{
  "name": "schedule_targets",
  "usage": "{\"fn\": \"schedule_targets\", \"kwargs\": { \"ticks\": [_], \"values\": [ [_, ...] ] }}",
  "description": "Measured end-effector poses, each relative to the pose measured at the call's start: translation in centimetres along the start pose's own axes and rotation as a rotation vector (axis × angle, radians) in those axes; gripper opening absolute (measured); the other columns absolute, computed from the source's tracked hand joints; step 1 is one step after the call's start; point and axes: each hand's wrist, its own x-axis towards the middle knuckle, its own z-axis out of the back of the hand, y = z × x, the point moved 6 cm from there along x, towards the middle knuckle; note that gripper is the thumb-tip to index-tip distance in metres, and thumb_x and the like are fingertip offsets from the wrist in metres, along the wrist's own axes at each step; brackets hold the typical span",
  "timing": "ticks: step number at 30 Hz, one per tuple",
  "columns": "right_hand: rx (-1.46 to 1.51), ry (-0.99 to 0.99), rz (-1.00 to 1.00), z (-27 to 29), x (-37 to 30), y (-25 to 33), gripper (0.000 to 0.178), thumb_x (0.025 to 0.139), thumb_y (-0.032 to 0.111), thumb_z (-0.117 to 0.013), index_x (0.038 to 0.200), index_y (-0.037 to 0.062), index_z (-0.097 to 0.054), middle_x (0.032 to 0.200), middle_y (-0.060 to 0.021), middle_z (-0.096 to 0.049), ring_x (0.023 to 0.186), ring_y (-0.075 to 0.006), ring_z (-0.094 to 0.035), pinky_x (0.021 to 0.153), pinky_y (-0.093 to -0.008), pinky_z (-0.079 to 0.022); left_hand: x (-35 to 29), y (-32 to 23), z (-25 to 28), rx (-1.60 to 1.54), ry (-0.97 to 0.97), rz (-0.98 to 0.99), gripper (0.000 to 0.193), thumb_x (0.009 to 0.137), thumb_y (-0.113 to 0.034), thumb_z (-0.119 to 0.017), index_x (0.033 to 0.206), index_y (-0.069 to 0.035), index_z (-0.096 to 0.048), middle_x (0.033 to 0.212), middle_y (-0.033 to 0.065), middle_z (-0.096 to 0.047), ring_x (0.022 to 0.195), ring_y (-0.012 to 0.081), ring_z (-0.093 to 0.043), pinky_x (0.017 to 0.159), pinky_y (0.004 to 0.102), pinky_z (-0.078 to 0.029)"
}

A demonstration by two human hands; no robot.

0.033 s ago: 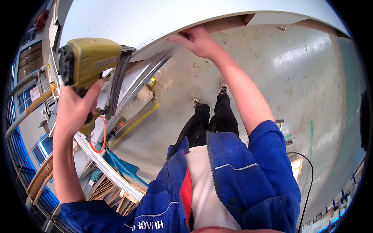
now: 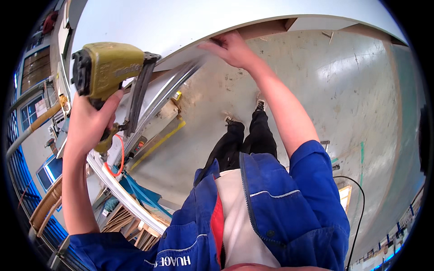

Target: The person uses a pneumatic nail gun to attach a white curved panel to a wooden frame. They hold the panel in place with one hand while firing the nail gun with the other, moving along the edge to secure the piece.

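Note:
My left hand [image 2: 89, 124] is closed round the grip of a yellow-green and black nail gun [image 2: 115, 67]. The gun is raised at the left, its long dark magazine slanting down beside the white panel. An orange air hose [image 2: 122, 158] loops below its handle. Across the top lies a large white panel [image 2: 194, 18] with a curved-looking near edge and brown wood under it. My right hand [image 2: 235, 52] is at that edge, fingers curled in against the underside and partly hidden, thumb pointing left.
Metal rails [image 2: 169, 88], slightly blurred, run below the panel on the left. Wood strips [image 2: 124, 221] are piled at the lower left, near a blue support [image 2: 140, 192]. A black cable [image 2: 361, 194] trails over the grey floor [image 2: 316, 104] at the right.
My left hand and the nail gun have shifted slightly to the right. My right hand keeps its place at the panel's edge.

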Motion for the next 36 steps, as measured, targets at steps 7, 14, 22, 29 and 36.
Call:
{"fn": "schedule_targets", "kwargs": {
  "ticks": [7, 14, 22, 29, 36],
  "values": [
    [-0.026, 0.066, -0.093, -0.7, 0.5, -0.5, 0.049, 0.089, 0.048, -0.067, 0.109, 0.0034, -0.070, 0.089, -0.0156, -0.071, 0.077, -0.0290, -0.064, 0.075, -0.0388, -0.051, 0.1, 3.1, 0.5, -0.135, -0.005, 0.032, 0.018, 0.090, -0.013, -0.066, 0.098, 0.002, -0.062, 0.060, -0.0013, -0.051, 0.047, 0.0064, -0.045, 0.045, 0.0249, -0.036],
    [-0.035, 0.040, -0.104, -0.4, 0.3, 1.5, 0.046, 0.088, 0.042, -0.072, 0.105, -0.0010, -0.070, 0.090, -0.0159, -0.071, 0.078, -0.0260, -0.065, 0.074, -0.0390, -0.051, -0.3, 2.8, 0.7, -0.083, -0.041, 0.029, 0.017, 0.089, -0.014, -0.067, 0.094, 0.001, -0.062, 0.060, -0.0007, -0.053, 0.047, 0.0067, -0.047, 0.045, 0.0247, -0.037],
    [-0.234, -0.521, 0.092, -4.6, -0.1, 7.5, 0.082, 0.061, 0.029, -0.096, 0.120, -0.0060, -0.052, 0.108, -0.0117, -0.062, 0.099, -0.0229, -0.059, 0.091, -0.0362, -0.047, 0.2, 5.5, 1.2, -0.179, -0.074, 0.072, 0.019, 0.089, -0.017, -0.068, 0.085, 0.001, -0.063, 0.055, -0.0014, -0.051, 0.046, 0.0064, -0.045, 0.044, 0.0252, -0.037],
    [-0.250, -0.571, 0.199, -6.0, -0.2, 6.3, 0.111, 0.057, 0.029, -0.098, 0.135, -0.0038, -0.027, 0.131, -0.0173, -0.038, 0.121, -0.0268, -0.041, 0.106, -0.0387, -0.033, 0.4, 9.3, 1.1, -0.119, -0.077, 0.089, 0.029, 0.093, -0.021, -0.063, 0.113, -0.001, -0.068, 0.055, -0.0035, -0.046, 0.047, 0.0052, -0.041, 0.048, 0.0230, -0.033],
    [-0.261, -0.566, 0.156, -6.5, 0.0, 6.4, 0.110, 0.057, 0.028, -0.098, 0.134, -0.0038, -0.027, 0.130, -0.0169, -0.039, 0.121, -0.0268, -0.041, 0.106, -0.0388, -0.033, 0.0, 8.4, 1.0, -0.147, -0.109, 0.011, 0.021, 0.089, -0.021, -0.069, 0.092, 0.000, -0.067, 0.055, -0.0023, -0.050, 0.047, 0.0052, -0.044, 0.046, 0.0238, -0.034]
  ]
}}
